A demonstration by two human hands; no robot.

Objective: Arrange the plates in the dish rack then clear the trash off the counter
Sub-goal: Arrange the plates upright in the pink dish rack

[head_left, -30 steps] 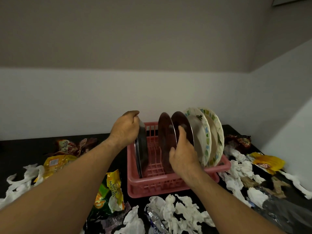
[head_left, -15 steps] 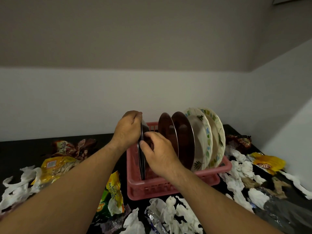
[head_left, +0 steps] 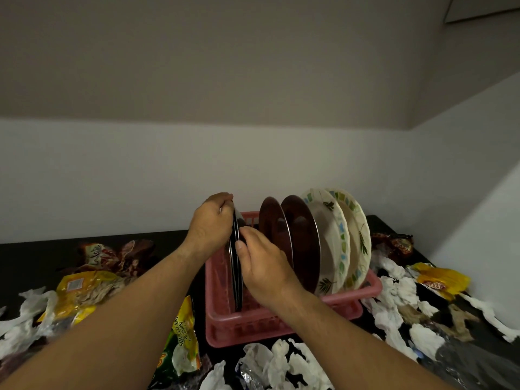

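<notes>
A pink dish rack [head_left: 284, 325] stands on the black counter [head_left: 33, 251]. Upright in its right part are two brown metal plates [head_left: 302, 240] and two white floral plates [head_left: 342, 243]. At the rack's left end a thin stack of dark steel plates [head_left: 235, 277] stands on edge. My left hand [head_left: 209, 225] grips the top rim of that stack. My right hand [head_left: 263, 264] pinches the stack's near edge with thumb and fingers.
Trash lies all around the rack: crumpled white tissues [head_left: 284, 364] in front and at the right [head_left: 394, 291], a green chip bag [head_left: 180, 342], yellow wrappers at left [head_left: 81, 288] and right [head_left: 441, 280], brown wrappers [head_left: 112, 254] near the wall. Walls close the back and right.
My right hand left the brown plate in the rack's middle and moved left onto the dark stack. My left hand stayed on the stack's top rim.
</notes>
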